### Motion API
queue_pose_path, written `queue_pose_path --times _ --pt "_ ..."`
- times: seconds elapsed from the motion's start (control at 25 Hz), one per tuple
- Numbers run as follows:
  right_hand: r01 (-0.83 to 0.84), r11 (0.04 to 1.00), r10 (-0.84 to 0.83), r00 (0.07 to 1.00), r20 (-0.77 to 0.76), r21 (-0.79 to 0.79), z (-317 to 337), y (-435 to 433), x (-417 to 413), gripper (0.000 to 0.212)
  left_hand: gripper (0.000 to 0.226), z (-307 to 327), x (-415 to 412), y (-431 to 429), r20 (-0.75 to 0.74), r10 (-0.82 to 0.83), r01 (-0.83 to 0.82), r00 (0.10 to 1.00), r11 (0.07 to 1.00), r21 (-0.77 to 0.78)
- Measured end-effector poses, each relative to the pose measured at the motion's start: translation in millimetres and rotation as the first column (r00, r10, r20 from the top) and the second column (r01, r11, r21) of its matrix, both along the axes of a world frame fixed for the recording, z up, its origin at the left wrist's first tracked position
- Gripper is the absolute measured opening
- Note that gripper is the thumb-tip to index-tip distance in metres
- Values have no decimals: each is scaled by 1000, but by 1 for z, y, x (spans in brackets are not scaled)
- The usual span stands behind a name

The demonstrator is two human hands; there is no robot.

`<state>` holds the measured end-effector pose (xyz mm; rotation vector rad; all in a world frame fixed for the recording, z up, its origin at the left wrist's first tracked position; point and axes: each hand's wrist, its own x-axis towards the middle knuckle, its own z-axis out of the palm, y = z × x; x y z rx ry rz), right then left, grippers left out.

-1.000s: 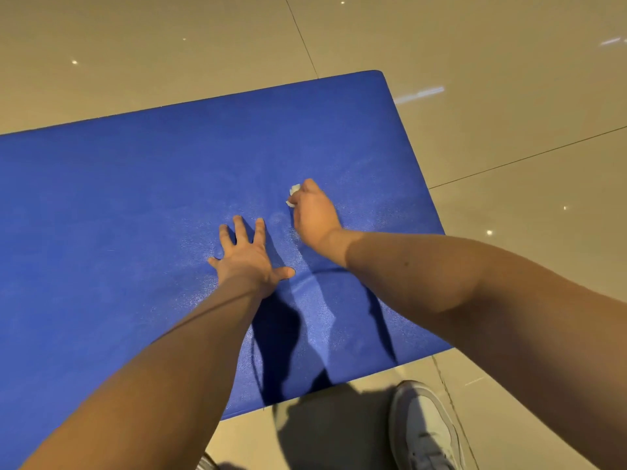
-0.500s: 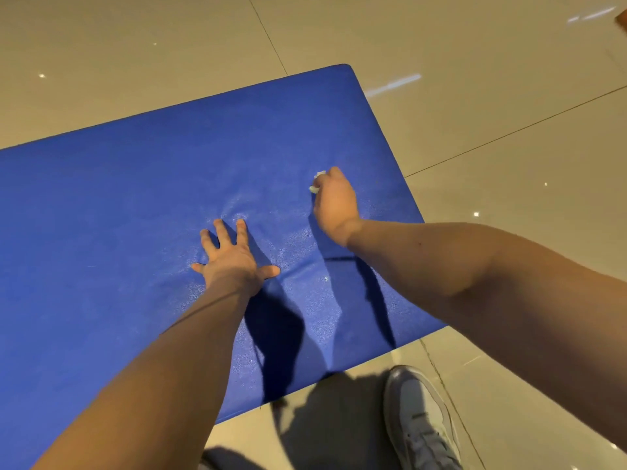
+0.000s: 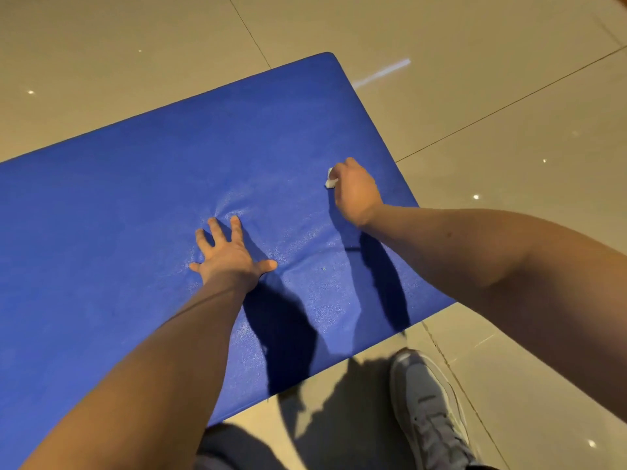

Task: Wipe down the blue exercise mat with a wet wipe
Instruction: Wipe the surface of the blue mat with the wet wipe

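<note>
Under both hands, the blue exercise mat [image 3: 118,215] is lying flat on the tiled floor [image 3: 509,130]. The left hand [image 3: 230,257] is pressing palm-down on it with straight, spread fingers, holding nothing; the mat is puckering just beyond its fingertips. The right hand [image 3: 356,193], further out and near the mat's right edge, is curling into a fist around a wet wipe [image 3: 330,182], which is poking out on the hand's left side against the mat. Both arms are reaching forward. Below the right forearm, a grey sneaker [image 3: 427,415] is standing on the floor.
</note>
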<state>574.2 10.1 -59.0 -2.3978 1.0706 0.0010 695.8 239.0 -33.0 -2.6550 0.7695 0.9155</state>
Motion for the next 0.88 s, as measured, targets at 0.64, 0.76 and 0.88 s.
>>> queue_pose_path --times 0.64,0.76,0.88 --pt "-226 972 224 974 -42 -62 6 42 -7 25 128 12 -33 35 -61 8 -5 998 999 48" --pt "-66 994 58 995 -84 -90 -5 19 -22 20 124 12 -44 40 -40 7 -5 999 999 49" --pt "13 996 -20 997 -73 -87 -2 56 -7 12 125 9 -43 39 -54 34 -33 998 999 7"
